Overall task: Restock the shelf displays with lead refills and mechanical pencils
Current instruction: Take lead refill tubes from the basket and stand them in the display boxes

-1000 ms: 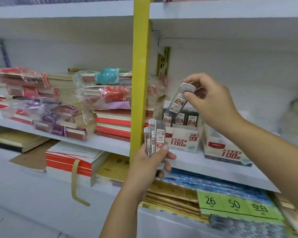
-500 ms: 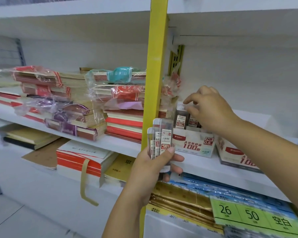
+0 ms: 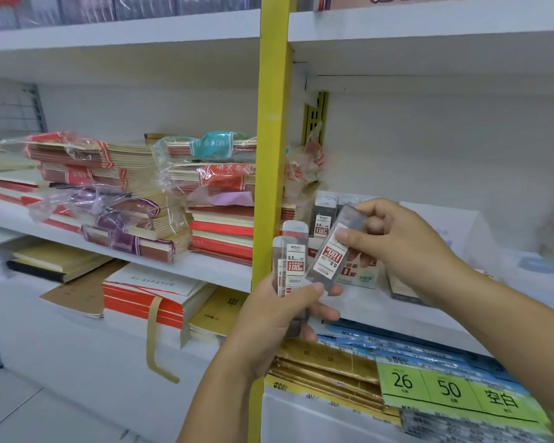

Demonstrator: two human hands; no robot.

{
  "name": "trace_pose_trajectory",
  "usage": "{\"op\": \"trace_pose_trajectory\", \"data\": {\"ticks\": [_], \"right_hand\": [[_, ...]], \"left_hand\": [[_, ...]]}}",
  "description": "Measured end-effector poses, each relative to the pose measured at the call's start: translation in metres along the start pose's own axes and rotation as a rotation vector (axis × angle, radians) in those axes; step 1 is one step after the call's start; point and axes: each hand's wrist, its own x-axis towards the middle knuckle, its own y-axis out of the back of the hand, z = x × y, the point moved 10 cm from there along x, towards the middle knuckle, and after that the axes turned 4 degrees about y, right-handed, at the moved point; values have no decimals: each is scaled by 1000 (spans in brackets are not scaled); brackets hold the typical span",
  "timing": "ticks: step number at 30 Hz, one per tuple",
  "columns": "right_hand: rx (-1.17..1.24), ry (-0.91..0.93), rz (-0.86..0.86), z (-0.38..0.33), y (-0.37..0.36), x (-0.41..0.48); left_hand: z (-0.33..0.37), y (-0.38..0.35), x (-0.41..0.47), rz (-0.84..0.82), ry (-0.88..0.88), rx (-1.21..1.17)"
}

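My left hand (image 3: 282,318) grips a small stack of clear lead refill cases (image 3: 291,257) upright in front of the yellow shelf post. My right hand (image 3: 397,244) pinches one more lead refill case (image 3: 331,251), tilted, label upside down, its lower end near my left thumb. Behind the hands a white and red display box (image 3: 360,273) stands on the white shelf (image 3: 205,266), with a few refill cases (image 3: 323,215) upright in it. A second display box (image 3: 400,289) lies to its right, mostly hidden by my right wrist.
A yellow upright post (image 3: 271,155) divides the shelving. Wrapped notebook stacks (image 3: 125,199) fill the shelf left of it. Below lie red and white books (image 3: 147,295), gold and blue packs (image 3: 349,359) and green price tags (image 3: 448,388). The shelf's right part holds a white box (image 3: 454,228).
My right hand left the display box, came back toward my left hand and now pinches another refill case from the stack. The view shifted slightly.
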Motion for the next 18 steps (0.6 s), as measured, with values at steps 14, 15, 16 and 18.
{"op": "trace_pose_trajectory", "data": {"ticks": [14,15,16,18], "right_hand": [[-223,-72,-374,11,-22,-25],[-209,-93,-422,11,-29,-27],[-192,-115,-477,12,-35,-29],[-191,-134,-524,13,-40,-30]], "left_hand": [[9,32,-7,236,-37,142],[10,32,-8,234,-40,145],[12,31,-8,231,-47,145],[16,29,-9,229,-55,127]]}}
